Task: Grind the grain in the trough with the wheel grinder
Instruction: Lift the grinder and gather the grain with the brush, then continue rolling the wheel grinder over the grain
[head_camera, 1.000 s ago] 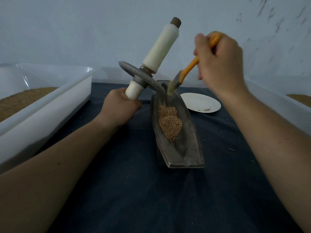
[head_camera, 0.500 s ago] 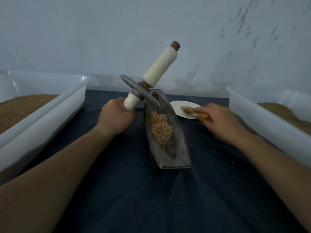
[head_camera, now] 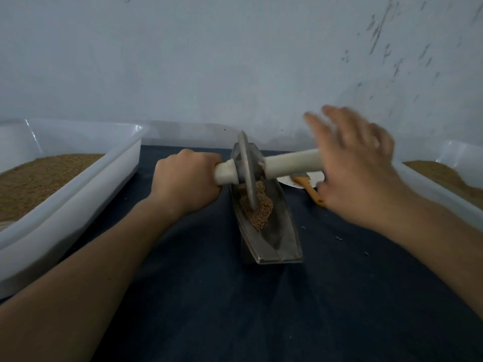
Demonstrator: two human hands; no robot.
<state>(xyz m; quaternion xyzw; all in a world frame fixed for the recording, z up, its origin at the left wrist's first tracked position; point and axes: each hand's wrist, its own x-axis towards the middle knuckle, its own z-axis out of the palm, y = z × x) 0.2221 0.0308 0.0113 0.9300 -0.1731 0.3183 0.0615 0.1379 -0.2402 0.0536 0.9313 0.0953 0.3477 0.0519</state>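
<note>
There's the metal trough [head_camera: 281,235], boat-shaped, lying lengthwise in the middle of the surface [head_camera: 183,296], nose toward the far edge. A heap of brown grain [head_camera: 262,209] sits in its far half. The wheel grinder [head_camera: 247,171] stands upright, rim down in the grain, white handle [head_camera: 290,163] crosswise, nearly level.
</note>
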